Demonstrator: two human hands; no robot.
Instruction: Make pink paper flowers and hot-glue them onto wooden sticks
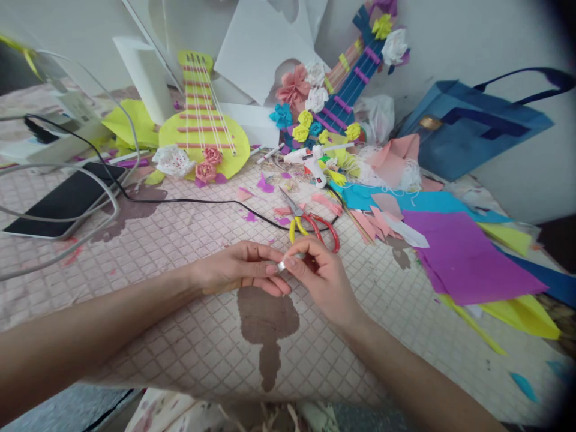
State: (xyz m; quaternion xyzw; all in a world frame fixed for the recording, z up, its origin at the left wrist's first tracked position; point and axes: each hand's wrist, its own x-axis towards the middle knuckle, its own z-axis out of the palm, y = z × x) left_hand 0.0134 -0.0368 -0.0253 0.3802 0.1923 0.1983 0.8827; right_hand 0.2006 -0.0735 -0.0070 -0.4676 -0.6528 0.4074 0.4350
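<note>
My left hand [238,264] and my right hand [321,273] meet over the patterned table cover. Between their fingertips is a small whitish, shiny piece [281,266], pinched from both sides. Its kind is hard to tell, as the fingers hide most of it. Just beyond my right hand lie scissors [296,207] with red and yellow handles. A white glue gun [315,167] rests farther back, beside scraps of paper. Behind my left hand, a yellow paper guitar [202,129] with white strings leans upright, a white flower [173,161] and pink flowers [207,165] at its base.
A blue paper guitar [342,102] with flowers leans on the wall. Purple paper [477,258] and other coloured sheets cover the right side, below a blue bag [472,132]. On the left are a phone [67,201] and a power strip [54,144]; a black cord [193,201] crosses the table.
</note>
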